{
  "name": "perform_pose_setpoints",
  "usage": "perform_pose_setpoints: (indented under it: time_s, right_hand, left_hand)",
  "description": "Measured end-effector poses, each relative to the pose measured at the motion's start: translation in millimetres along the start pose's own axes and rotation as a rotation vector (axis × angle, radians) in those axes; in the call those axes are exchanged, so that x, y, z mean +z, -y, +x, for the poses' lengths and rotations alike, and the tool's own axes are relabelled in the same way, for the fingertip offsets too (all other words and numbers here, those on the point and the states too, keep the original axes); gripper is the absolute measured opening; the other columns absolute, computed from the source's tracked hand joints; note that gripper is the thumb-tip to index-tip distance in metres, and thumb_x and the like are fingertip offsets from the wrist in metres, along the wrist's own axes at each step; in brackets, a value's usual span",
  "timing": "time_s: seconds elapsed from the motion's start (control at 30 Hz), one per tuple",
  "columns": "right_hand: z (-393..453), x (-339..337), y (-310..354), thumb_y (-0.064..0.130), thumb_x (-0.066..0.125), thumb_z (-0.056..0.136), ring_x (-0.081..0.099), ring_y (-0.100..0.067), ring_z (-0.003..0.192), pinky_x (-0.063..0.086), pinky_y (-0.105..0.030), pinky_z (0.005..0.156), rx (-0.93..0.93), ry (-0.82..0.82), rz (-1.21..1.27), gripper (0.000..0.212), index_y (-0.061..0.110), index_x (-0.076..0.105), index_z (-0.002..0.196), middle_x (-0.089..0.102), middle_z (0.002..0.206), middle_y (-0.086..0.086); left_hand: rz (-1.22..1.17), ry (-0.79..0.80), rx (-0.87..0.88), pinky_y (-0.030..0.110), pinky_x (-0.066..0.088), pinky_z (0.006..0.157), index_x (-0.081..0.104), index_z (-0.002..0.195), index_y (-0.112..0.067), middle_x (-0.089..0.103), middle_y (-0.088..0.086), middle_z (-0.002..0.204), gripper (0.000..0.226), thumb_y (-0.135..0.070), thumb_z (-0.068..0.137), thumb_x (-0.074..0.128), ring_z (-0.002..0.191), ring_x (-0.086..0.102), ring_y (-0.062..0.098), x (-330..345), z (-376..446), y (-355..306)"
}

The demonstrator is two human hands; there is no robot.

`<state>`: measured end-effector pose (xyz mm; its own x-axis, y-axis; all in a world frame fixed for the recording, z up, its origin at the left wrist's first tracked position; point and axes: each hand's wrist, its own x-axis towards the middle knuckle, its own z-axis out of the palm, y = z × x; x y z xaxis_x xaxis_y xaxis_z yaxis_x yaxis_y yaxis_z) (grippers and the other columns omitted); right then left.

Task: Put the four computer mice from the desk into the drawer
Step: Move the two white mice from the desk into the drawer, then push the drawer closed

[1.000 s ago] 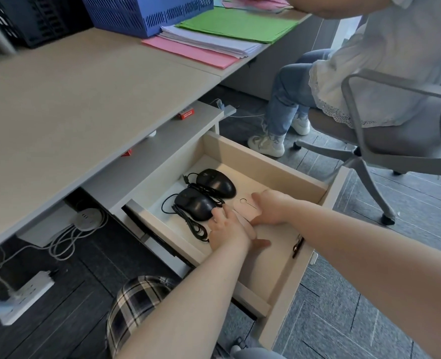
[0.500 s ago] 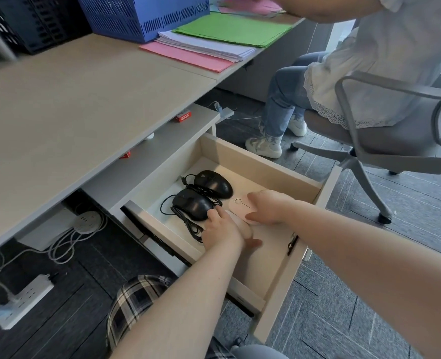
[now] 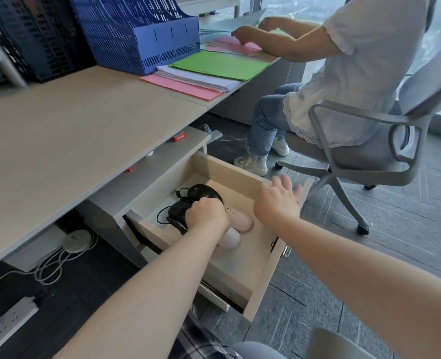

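Note:
The pale wooden drawer (image 3: pixel 264 278) under the desk (image 3: pixel 71 130) stands pulled out. Inside lie two black corded mice, one farther back (image 3: pixel 204 192) and one nearer (image 3: pixel 175 212), with their cables bunched beside them. Two pale pink mice (image 3: pixel 243 221) (image 3: pixel 231 239) lie side by side to the right of the black ones. My left hand (image 3: pixel 207 216) is down in the drawer, fingers curled onto the nearer black mouse. My right hand (image 3: pixel 276 203) hovers above the drawer's right half with its fingers spread, holding nothing.
Another person sits in a grey swivel chair (image 3: pixel 369 156) just right of the drawer, sorting coloured paper (image 3: pixel 214 66) on the desk. A blue file rack (image 3: pixel 136 35) stands at the back. A power strip (image 3: pixel 9 317) and cables lie on the floor at left.
My right hand has lifted off the pink mouse and risen above the drawer, fingers spread. My left hand has shifted from the pink mouse onto the nearer black one.

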<state>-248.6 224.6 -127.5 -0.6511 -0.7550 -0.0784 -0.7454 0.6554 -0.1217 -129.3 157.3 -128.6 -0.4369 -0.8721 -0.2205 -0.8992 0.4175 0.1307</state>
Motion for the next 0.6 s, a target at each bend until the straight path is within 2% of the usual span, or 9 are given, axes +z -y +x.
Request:
perform_pose_setpoints:
  time_s: [0.07,0.1,0.13,0.2,0.27,0.37,0.47,0.6]
  right_hand:
    - [-13.4,2.6,1.8,0.009,0.046,0.081,-0.007,-0.034,0.148,0.003,-0.059,0.116,0.244,-0.014,0.212,0.065,0.019,0.030,0.143,0.003,0.161,-0.010]
    - [-18.3,3.9,2.6,0.009,0.047,0.083,-0.012,-0.036,0.147,0.005,-0.057,0.117,0.350,0.002,0.339,0.074,0.022,0.015,0.149,-0.009,0.161,-0.011]
    - [-21.4,5.6,1.9,0.008,0.045,0.085,-0.011,-0.038,0.147,0.009,-0.054,0.118,0.425,0.005,0.464,0.079,0.021,0.004,0.152,-0.013,0.160,-0.014]
    - [-21.7,4.8,0.5,0.005,0.039,0.087,0.001,-0.041,0.147,0.017,-0.048,0.119,0.516,-0.025,0.677,0.079,0.014,-0.006,0.152,-0.010,0.160,-0.020]
    - [-17.9,2.1,-0.6,0.006,0.038,0.089,0.021,-0.040,0.143,0.027,-0.046,0.114,0.598,-0.059,0.819,0.073,0.005,-0.002,0.151,0.005,0.159,-0.024]
    - [-13.9,-1.3,1.8,0.006,0.039,0.090,0.046,-0.040,0.126,0.041,-0.043,0.100,0.674,-0.069,0.947,0.054,-0.006,0.023,0.140,0.040,0.142,-0.028]
    - [-11.1,-1.2,13.8,0.005,0.039,0.091,0.052,-0.040,0.117,0.044,-0.041,0.091,0.669,-0.062,0.924,0.038,-0.007,0.038,0.127,0.052,0.129,-0.027]
    - [0.1,-3.5,34.2,0.009,0.038,0.093,0.053,-0.039,0.115,0.039,-0.035,0.080,0.645,-0.042,0.958,0.035,-0.007,0.043,0.124,0.054,0.127,-0.026]
  left_hand:
    - [-0.006,-0.096,0.044,0.039,0.044,0.090,0.056,0.119,-0.010,0.053,0.012,0.126,0.035,-0.030,0.092,0.050,0.117,0.050,0.031,-16.7,-2.2,6.9]
    - [-0.022,-0.157,0.061,0.039,0.044,0.090,0.055,0.117,-0.009,0.052,0.012,0.125,0.032,-0.028,0.093,0.049,0.116,0.049,0.031,-23.7,-2.0,11.8]
    - [-0.039,-0.220,0.076,0.040,0.043,0.089,0.054,0.115,-0.008,0.050,0.012,0.124,0.029,-0.025,0.094,0.047,0.115,0.048,0.031,-29.5,-1.2,17.2]
    - [-0.039,-0.346,0.118,0.039,0.043,0.090,0.052,0.114,-0.007,0.050,0.012,0.123,0.026,-0.023,0.095,0.044,0.113,0.047,0.030,-38.6,1.9,28.7]
    - [-0.002,-0.435,0.163,0.038,0.039,0.100,0.048,0.123,-0.006,0.047,0.014,0.133,0.033,-0.025,0.096,0.043,0.122,0.043,0.029,-45.0,6.4,40.3]
    - [0.049,-0.459,0.142,0.039,0.020,0.118,0.031,0.143,-0.005,0.028,0.015,0.154,0.052,-0.030,0.098,0.038,0.143,0.022,0.028,-55.0,15.3,59.0]
    - [0.058,-0.448,0.107,0.038,0.014,0.121,0.022,0.147,-0.004,0.021,0.014,0.157,0.058,-0.033,0.099,0.032,0.146,0.016,0.025,-63.0,27.3,74.5]
    - [-0.030,-0.457,0.122,0.038,0.021,0.117,0.019,0.148,-0.005,0.021,0.013,0.158,0.060,-0.033,0.098,0.035,0.144,0.021,0.026,-77.9,34.3,77.6]
